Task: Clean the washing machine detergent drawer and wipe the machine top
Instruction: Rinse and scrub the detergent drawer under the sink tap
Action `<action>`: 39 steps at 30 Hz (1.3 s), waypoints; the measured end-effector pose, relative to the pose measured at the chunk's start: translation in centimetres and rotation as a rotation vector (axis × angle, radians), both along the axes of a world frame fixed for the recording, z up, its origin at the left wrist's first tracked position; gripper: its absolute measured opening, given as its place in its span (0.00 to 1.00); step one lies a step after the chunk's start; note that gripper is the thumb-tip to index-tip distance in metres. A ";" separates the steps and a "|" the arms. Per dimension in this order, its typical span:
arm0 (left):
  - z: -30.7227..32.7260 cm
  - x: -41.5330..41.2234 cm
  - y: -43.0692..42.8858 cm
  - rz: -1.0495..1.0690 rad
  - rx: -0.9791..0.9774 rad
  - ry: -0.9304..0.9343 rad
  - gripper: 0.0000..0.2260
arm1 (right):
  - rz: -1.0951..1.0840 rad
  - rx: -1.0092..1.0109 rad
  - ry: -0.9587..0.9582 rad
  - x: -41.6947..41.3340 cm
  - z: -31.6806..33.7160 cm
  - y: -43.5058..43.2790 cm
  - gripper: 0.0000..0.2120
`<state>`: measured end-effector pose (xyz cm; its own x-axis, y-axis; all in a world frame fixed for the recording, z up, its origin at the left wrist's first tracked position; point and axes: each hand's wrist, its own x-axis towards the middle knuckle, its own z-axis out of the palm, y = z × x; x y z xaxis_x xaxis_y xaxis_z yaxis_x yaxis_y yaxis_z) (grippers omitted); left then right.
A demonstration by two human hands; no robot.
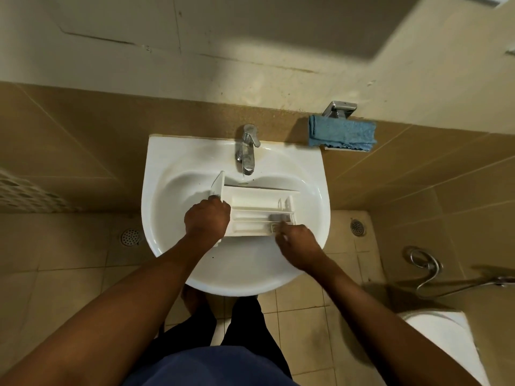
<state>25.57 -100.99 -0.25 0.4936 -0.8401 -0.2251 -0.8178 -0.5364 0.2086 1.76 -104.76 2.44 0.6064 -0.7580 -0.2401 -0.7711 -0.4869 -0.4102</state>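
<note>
The white detergent drawer point(259, 207) lies across the basin of the white sink point(172, 190), its front panel at the left. My left hand point(207, 218) grips the drawer's left end by the front panel. My right hand point(299, 246) is at the drawer's right end, fingers curled and pinching a small grey object point(280, 218) that sits in a compartment; what it is I cannot make out. A blue cloth point(342, 132) lies folded on a small wall shelf to the right of the sink.
A chrome tap point(246, 151) stands over the sink's back, with no water seen running. Tiled wall behind, tiled floor with two drains point(130, 237) point(357, 227). A spray hose point(426, 263) and a white toilet point(446, 344) are at the right.
</note>
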 end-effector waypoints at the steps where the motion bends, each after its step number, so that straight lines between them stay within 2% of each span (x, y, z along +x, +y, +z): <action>1: 0.1 0.0 0.0 0.000 0.009 -0.004 0.17 | -0.041 0.001 -0.015 -0.8 0.3 -0.7 0.13; 3: 0.1 0.0 0.1 -0.003 0.015 0.004 0.17 | -0.015 -0.024 0.026 -1.9 0.7 -1.3 0.16; 5: 0.1 0.0 0.0 0.001 0.034 0.028 0.16 | 0.079 -0.011 0.097 -1.2 0.5 -0.9 0.13; 7: 0.2 0.1 0.0 0.006 0.040 0.045 0.16 | 0.157 -0.012 0.182 0.3 0.5 -0.7 0.15; 10: 0.2 0.1 0.1 0.005 0.032 0.037 0.16 | 0.073 -0.006 0.320 2.5 1.5 -3.8 0.16; 12: 0.4 0.1 0.1 0.008 0.039 0.026 0.17 | -0.056 0.096 0.296 4.3 2.4 -6.1 0.15; 14: 0.4 0.0 0.0 0.007 0.046 0.022 0.17 | -0.233 0.277 0.049 7.1 3.1 -7.7 0.12; 16: 0.3 0.0 0.0 -0.003 0.054 0.004 0.17 | -0.474 0.542 -0.274 10.4 3.1 -8.9 0.11; 18: 0.3 0.0 0.0 -0.011 0.062 -0.022 0.17 | -0.652 0.802 -0.483 13.2 2.5 -9.5 0.11; 21: 0.4 0.0 0.0 -0.033 0.080 -0.041 0.17 | -0.809 1.022 -0.735 14.5 0.2 -9.6 0.11; 25: 0.4 -0.1 0.0 -0.020 0.086 -0.043 0.17 | -1.051 1.334 -1.233 14.0 -1.5 -10.3 0.15; 28: 0.2 -0.1 -0.1 -0.024 0.085 -0.047 0.17 | -1.035 1.427 -1.316 14.7 -1.2 -10.9 0.22; 39: 0.0 0.0 -0.1 -0.015 0.064 -0.044 0.16 | -0.995 1.491 -1.307 15.0 -1.2 -10.9 0.23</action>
<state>25.54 -101.10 -0.21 0.4914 -0.8321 -0.2572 -0.8336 -0.5349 0.1378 16.71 -115.71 1.21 0.5121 -0.5394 -0.6685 0.4327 0.8343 -0.3418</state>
